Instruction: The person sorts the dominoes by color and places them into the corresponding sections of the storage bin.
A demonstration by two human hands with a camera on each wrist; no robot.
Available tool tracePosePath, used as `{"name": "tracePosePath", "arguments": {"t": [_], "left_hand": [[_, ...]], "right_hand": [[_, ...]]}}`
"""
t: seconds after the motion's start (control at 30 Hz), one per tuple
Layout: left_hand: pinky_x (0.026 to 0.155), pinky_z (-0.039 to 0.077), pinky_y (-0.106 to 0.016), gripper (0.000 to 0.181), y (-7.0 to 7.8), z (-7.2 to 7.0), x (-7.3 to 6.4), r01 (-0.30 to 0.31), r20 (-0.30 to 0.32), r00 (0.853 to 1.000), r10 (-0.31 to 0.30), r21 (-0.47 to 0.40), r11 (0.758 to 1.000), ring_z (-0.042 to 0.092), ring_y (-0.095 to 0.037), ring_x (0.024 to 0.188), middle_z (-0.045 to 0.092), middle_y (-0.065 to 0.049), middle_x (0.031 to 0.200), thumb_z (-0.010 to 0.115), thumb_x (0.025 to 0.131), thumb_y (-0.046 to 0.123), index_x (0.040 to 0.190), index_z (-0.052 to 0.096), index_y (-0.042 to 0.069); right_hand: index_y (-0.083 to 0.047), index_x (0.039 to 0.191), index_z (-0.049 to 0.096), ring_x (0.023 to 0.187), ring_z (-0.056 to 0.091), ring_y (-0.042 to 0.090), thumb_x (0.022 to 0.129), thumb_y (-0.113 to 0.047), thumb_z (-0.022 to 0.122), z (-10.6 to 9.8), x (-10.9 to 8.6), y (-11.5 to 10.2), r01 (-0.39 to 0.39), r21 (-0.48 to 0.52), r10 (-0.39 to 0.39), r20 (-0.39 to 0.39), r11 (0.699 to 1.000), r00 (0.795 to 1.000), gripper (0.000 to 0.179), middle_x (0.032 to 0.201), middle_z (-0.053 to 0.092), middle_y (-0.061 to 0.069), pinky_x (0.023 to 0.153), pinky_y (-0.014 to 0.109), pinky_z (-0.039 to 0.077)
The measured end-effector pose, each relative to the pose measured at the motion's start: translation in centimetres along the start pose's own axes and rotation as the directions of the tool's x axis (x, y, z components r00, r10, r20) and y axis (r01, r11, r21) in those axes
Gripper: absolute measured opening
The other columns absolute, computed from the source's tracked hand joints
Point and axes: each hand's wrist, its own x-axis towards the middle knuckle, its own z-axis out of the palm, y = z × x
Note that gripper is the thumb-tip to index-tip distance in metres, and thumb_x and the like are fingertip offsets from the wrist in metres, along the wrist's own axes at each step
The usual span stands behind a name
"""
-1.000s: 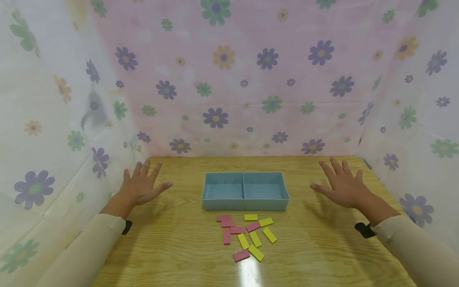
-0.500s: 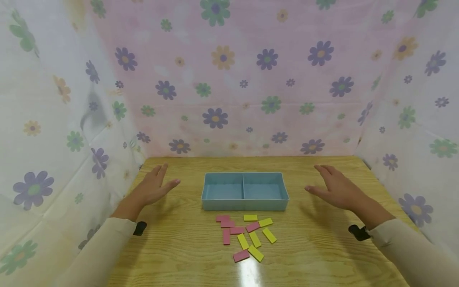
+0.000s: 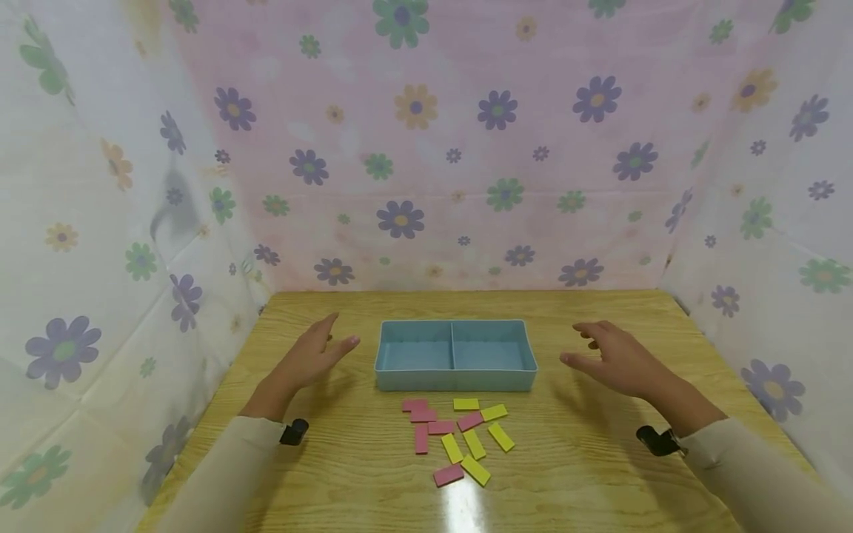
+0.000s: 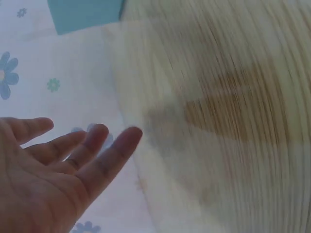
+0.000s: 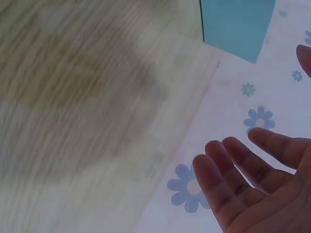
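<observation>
My left hand (image 3: 308,361) hovers over the table to the left of a blue two-compartment box (image 3: 456,380), fingers relaxed and holding nothing. On the box's other side my right hand (image 3: 616,360) is likewise raised, thumb and fingers apart around nothing. In front of the box lie flat rectangular tiles, several pink (image 3: 440,428) and several yellow (image 3: 500,437), some touching or overlapping. Both compartments of the box show bare floors. The left wrist view shows the palm and spread fingers (image 4: 92,145); the right wrist view shows loosely bent fingers (image 5: 233,165).
The wood-grain table (image 3: 360,481) carries the box and tiles. A pink flowered cloth (image 3: 426,163) stands behind it, and pale flowered cloths (image 3: 100,296) enclose the left and right sides. Black bands sit at both wrists.
Both hands have moved inward toward the box, the left one farther, and their spread fingers have relaxed. The box and the tiles have stayed where they were.
</observation>
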Motion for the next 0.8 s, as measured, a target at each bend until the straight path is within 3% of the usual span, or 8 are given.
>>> {"name": "tracePosePath", "arguments": {"t": [0.13,0.33,0.63,0.8], "left_hand": [[0.109,0.046,-0.064,0.093,0.8,0.7,0.2,-0.002,-0.033,0.999,0.0,-0.071,0.997,0.051,-0.043,0.139,0.031,-0.02,0.167,0.048,0.1,0.071,0.167,0.019,0.014],[0.093,0.06,-0.051,0.088,1.6,1.9,0.5,0.02,-0.021,0.999,-0.026,-0.258,0.966,0.05,-0.04,0.141,0.033,-0.018,0.166,0.055,0.097,0.07,0.166,0.024,0.024],[0.089,0.062,-0.049,0.081,1.8,3.9,0.6,0.033,-0.003,0.999,-0.038,-0.428,0.903,0.05,-0.042,0.141,0.036,-0.019,0.165,0.064,0.098,0.059,0.163,0.032,0.025],[0.093,0.06,-0.051,0.075,2.0,4.5,0.5,0.041,0.011,0.999,-0.042,-0.519,0.854,0.049,-0.043,0.142,0.036,-0.02,0.164,0.066,0.1,0.05,0.162,0.034,0.023]], "right_hand": [[0.002,0.15,0.048,0.113,0.066,0.04,0.1,-0.056,0.062,0.6,-0.3,-0.3,0.002,0.049,-0.003,0.012,0.999,1.0,0.078,0.142,0.056,0.027,0.084,0.055,0.059],[-0.001,0.147,0.053,0.108,0.068,0.033,0.1,-0.055,0.063,1.4,-0.3,-0.5,0.001,0.094,-0.003,0.017,0.996,1.0,0.073,0.134,0.062,0.024,0.082,0.05,0.06],[0.0,0.139,0.059,0.102,0.069,0.027,0.099,-0.051,0.067,3.0,-1.0,-1.1,-0.05,0.165,0.039,0.069,0.985,0.997,0.066,0.124,0.067,0.019,0.08,0.044,0.061],[-0.002,0.134,0.063,0.098,0.07,0.023,0.098,-0.045,0.07,3.9,-1.2,-1.3,-0.078,0.198,0.06,0.094,0.977,0.994,0.056,0.117,0.07,0.012,0.076,0.038,0.061]]}}
